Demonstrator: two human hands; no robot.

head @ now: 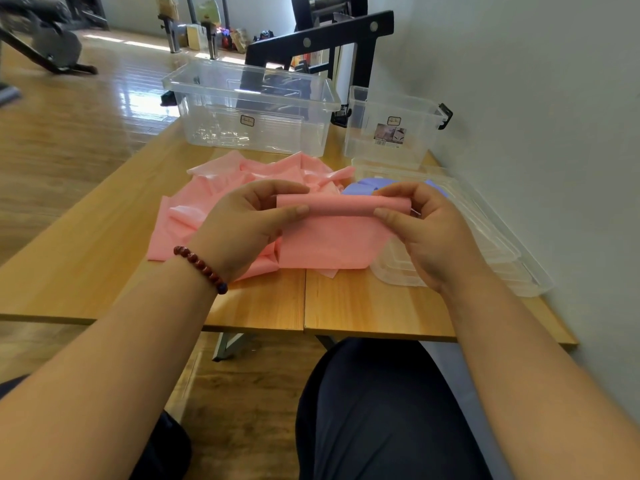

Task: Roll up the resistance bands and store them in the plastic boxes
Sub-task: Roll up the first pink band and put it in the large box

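Plainly, both hands are busy with the pink resistance band, held just above the table. The left hand pinches the left end of a short rolled section between thumb and fingers. The right hand pinches the right end the same way, so the roll runs level between them.

Below it a flat stretch of the band hangs down to the tabletop, and the rest lies crumpled behind and to the left of the hands. We cannot tell whether that heap is one band or several, since the left hand and the hanging sheet cover much of it.

Behind the right hand's fingers a purple band shows only as a curved sliver, mostly hidden by the hand and the roll. We cannot say whether it rests on the wood or on the clear lids. These lids lie stacked under and to the right of the right hand, their edges hard to separate.

At the far side stand a large clear box and, to its right and apart from it, a small clear box with black latches. Through their walls we mostly see blurred shapes behind.

A beaded bracelet circles the left wrist. Both forearms are cut off at the lower edge.
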